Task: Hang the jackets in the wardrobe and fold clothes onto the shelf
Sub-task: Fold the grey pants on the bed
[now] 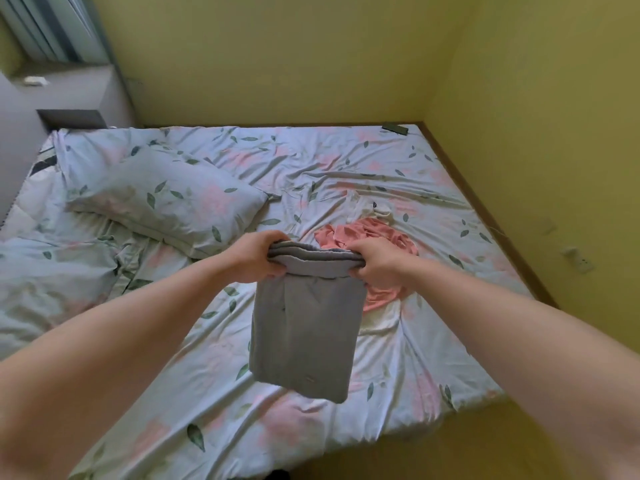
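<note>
Now both hands, L (258, 258) & R (375, 263), fingers clamped on folded grey garment (306, 327) above bed (408, 382); loose lower layers may unfold w/ swing.

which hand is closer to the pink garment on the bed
Right. The right hand grips the grey garment just over the pink garment; the left hand grips the grey one's other end.

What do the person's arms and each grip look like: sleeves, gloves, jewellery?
The left forearm and right forearm are bare to the frame's edge, no sleeve showing. The left grip and right grip are ungloved hands; no ring, watch, band or marking is visible.
</note>
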